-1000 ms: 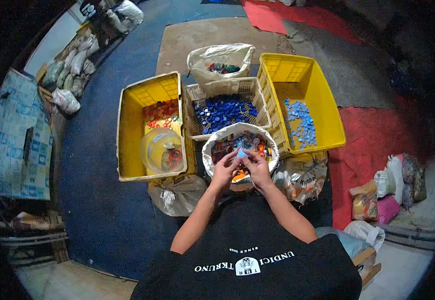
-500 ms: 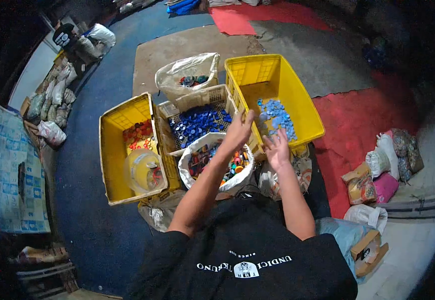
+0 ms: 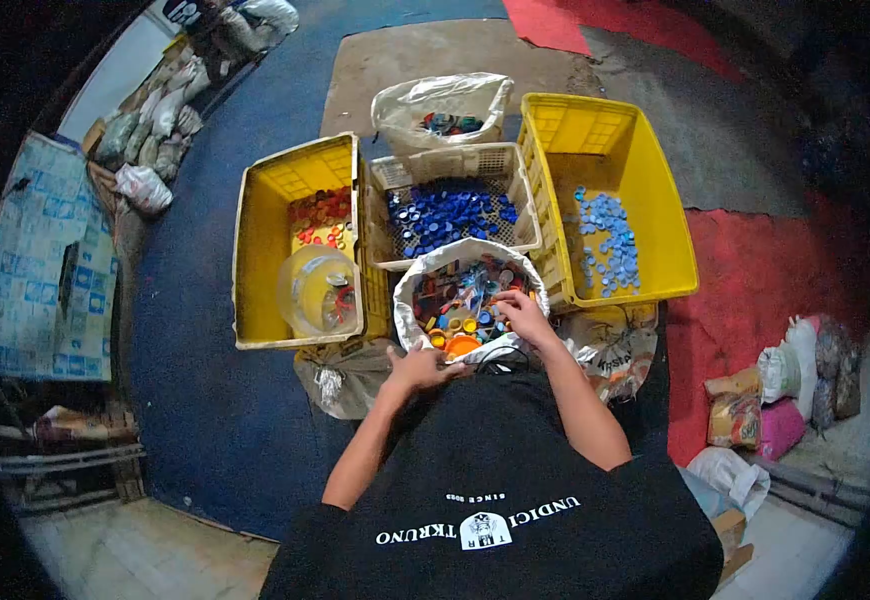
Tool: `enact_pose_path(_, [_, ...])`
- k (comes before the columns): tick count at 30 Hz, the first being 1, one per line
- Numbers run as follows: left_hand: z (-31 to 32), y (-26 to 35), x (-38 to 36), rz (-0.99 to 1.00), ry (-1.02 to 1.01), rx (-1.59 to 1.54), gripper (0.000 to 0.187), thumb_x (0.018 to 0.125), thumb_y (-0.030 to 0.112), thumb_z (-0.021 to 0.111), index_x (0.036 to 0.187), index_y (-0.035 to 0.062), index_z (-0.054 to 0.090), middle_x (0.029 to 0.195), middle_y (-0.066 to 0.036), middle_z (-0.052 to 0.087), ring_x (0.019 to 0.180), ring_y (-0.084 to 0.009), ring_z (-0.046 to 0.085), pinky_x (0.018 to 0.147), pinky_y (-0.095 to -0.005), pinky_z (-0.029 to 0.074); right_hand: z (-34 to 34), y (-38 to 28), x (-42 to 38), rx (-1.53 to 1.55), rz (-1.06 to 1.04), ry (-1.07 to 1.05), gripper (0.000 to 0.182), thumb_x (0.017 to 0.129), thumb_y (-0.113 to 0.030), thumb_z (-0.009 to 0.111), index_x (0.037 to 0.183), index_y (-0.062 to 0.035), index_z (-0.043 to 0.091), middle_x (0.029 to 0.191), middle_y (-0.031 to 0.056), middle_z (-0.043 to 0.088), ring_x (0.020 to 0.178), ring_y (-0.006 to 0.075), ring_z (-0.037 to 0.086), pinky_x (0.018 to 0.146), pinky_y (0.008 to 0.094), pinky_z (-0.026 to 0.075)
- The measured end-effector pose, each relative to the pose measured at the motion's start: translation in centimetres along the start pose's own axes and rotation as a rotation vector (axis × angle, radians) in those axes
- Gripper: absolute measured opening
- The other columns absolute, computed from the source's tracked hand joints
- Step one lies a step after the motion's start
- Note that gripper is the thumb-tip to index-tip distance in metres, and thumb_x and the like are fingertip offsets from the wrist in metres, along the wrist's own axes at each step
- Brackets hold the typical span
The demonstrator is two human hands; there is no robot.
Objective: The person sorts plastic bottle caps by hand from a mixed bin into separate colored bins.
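Observation:
A white sack [image 3: 421, 331] of mixed-colour plastic bottle caps [image 3: 469, 325] stands right in front of me with its mouth wide. My right hand [image 3: 523, 318] reaches over the right part of this mouth, fingers slightly apart and touching the caps; nothing held shows. Against the near left rim rests my left hand [image 3: 423, 369], its fingers spread and no cap visible in it. Behind the sack, a pale plastic crate [image 3: 383, 180] contains dark blue caps [image 3: 445, 213]. Light blue caps [image 3: 608, 240] lie in the right yellow crate [image 3: 667, 235], red caps [image 3: 323, 215] in the left yellow crate [image 3: 255, 250].
A clear round container [image 3: 305, 290] sits inside the left yellow crate. Another white sack [image 3: 392, 118] with caps stands behind the pale crate. Filled bags [image 3: 155, 130] line the far left; more bags [image 3: 780, 375] stand at the right on red matting [image 3: 720, 270].
Both hands have moved from beside the right yellow crate to the near white sack. My right hand has come down into its mouth, my left to its rim. The camera view has shifted.

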State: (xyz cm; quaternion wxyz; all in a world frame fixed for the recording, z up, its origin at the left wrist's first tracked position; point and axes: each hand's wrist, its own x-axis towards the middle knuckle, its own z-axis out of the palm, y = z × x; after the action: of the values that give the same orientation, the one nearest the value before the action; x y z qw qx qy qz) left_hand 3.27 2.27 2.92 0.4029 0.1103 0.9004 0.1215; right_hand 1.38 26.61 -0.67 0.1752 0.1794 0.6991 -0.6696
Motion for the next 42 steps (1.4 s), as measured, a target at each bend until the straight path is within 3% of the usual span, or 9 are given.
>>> enact_pose_path(2, [1.0,0.3,-0.3,0.065,0.08,0.131,0.037,0.087,0.047,0.059,0.119,0.0274,0.065,0.126,-0.004,0.06,0.125,-0.0275,0.048,0.095,-0.0814,0.007,1.2,2.4,2.9,-0.353,-0.172,-0.005,0.027,0.085,-0.016,0.058,0.108,-0.0035,0.064,0.099,0.0139,0.066,0.088,0.0234,0.065,0.079,0.0343,0.051])
enact_pose_path(5, [3.5,-1.3,1.8,0.073,0.088,0.269,0.028,0.089,0.036,0.057,0.115,0.0301,0.066,0.12,0.001,0.062,0.123,-0.0256,0.048,0.097,-0.0792,0.011,3.4,4.7,6.0,-0.57,-0.237,-0.077,0.024,0.08,-0.012,0.058,0.102,-0.0067,0.067,0.104,0.018,0.064,0.098,0.0303,0.063,0.084,0.0404,0.05])
enact_pose_path(8, [5.3,-2.3,1.4,0.108,0.077,0.28,0.027,0.089,0.025,0.054,0.112,0.0327,0.067,0.116,0.002,0.061,0.122,-0.0221,0.048,0.096,-0.0791,0.013,5.5,4.0,6.1,-0.713,-0.656,-0.167,0.029,0.075,-0.02,0.067,0.103,-0.009,0.067,0.105,0.0138,0.063,0.098,0.0311,0.061,0.081,0.0416,0.049])
enact_pose_path(15, [4.6,-1.1,-2.4,0.152,0.132,0.2,0.03,0.087,0.016,0.052,0.11,0.0258,0.068,0.115,0.001,0.059,0.119,-0.0185,0.049,0.097,-0.0732,0.018,7.9,4.3,4.0,-1.427,-0.495,-0.261,0.045,0.072,-0.043,0.071,0.115,-0.027,0.067,0.135,0.006,0.048,0.125,0.0299,0.043,0.101,0.0522,0.03])
enact_pose_path(26, [2.2,-1.8,-3.2,0.245,0.11,0.129,0.039,0.079,0.021,0.069,0.118,0.0244,0.064,0.12,-0.004,0.057,0.122,-0.0217,0.046,0.1,-0.0703,0.02,0.9,1.1,4.8,-1.338,-0.527,0.103,0.025,0.078,-0.033,0.069,0.092,-0.0123,0.069,0.107,0.0063,0.058,0.107,0.0263,0.05,0.089,0.0459,0.035])
enact_pose_path(32, [2.8,-2.9,-2.6,0.403,0.176,0.242,0.031,0.088,0.013,0.052,0.114,0.0236,0.066,0.105,-0.001,0.063,0.111,-0.0203,0.055,0.101,-0.0689,0.022,2.8,-0.9,5.9,-0.734,-0.471,0.382,0.037,0.085,-0.02,0.06,0.118,-0.0053,0.056,0.117,0.0174,0.054,0.117,0.0348,0.046,0.101,0.0475,0.036])
enact_pose_path(37, [2.7,-3.8,-2.7,0.459,0.124,0.269,0.034,0.089,0.013,0.05,0.119,0.0209,0.061,0.109,0.001,0.06,0.115,-0.0155,0.051,0.1,-0.0669,0.021,7.1,-1.0,2.8,-0.998,-0.581,0.537,0.039,0.085,-0.018,0.06,0.122,-0.0066,0.055,0.118,0.0193,0.054,0.109,0.0371,0.054,0.095,0.0444,0.042])
enact_pose_path(39, [3.0,-4.2,-3.0,0.506,0.186,0.262,0.034,0.088,0.012,0.05,0.12,0.0193,0.06,0.11,0.001,0.06,0.114,-0.015,0.052,0.099,-0.0659,0.021,8.4,2.7,2.9,-0.756,-0.362,0.057,0.03,0.084,-0.016,0.06,0.112,-0.0069,0.062,0.109,0.0191,0.06,0.099,0.0367,0.06,0.087,0.045,0.048])
enact_pose_path(42, [3.7,-4.4,-3.4,0.538,0.274,0.3,0.035,0.087,0.011,0.051,0.121,0.0181,0.058,0.111,0.002,0.06,0.114,-0.0151,0.052,0.099,-0.0647,0.022,11.6,6.3,3.2,-0.924,-0.291,-0.246,0.026,0.077,-0.01,0.062,0.102,-0.0061,0.067,0.099,0.0194,0.064,0.091,0.036,0.062,0.08,0.0448,0.05])
